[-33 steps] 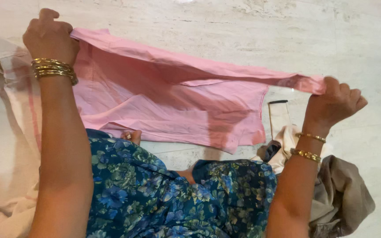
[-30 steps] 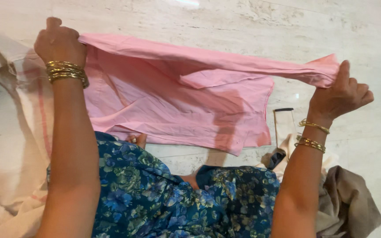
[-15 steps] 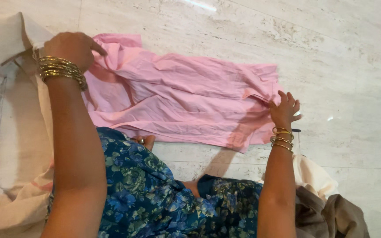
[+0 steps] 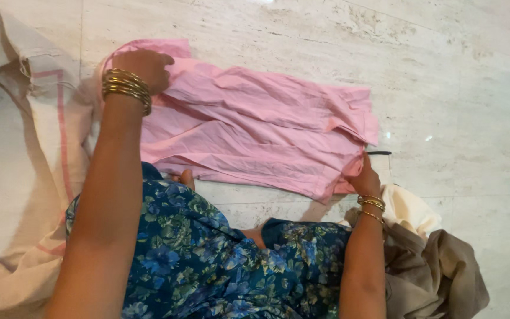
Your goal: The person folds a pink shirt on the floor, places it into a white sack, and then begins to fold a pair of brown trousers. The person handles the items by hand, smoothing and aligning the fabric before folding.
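Head view: a pink garment [image 4: 249,133] lies spread, wrinkled, on a pale marble floor [image 4: 455,77]. The left hand [image 4: 143,68] rests curled on its top left corner. The right hand [image 4: 364,177] pinches its lower right corner. A cream sack [image 4: 19,165] lies left; beige clothes [image 4: 438,260] are heaped right.

One package in view: a large woven sack [image 4: 19,171], cream with thin red stripes, lying flat and crumpled on the floor at far left. Faint grey print along its left edge. No signs or screens visible.
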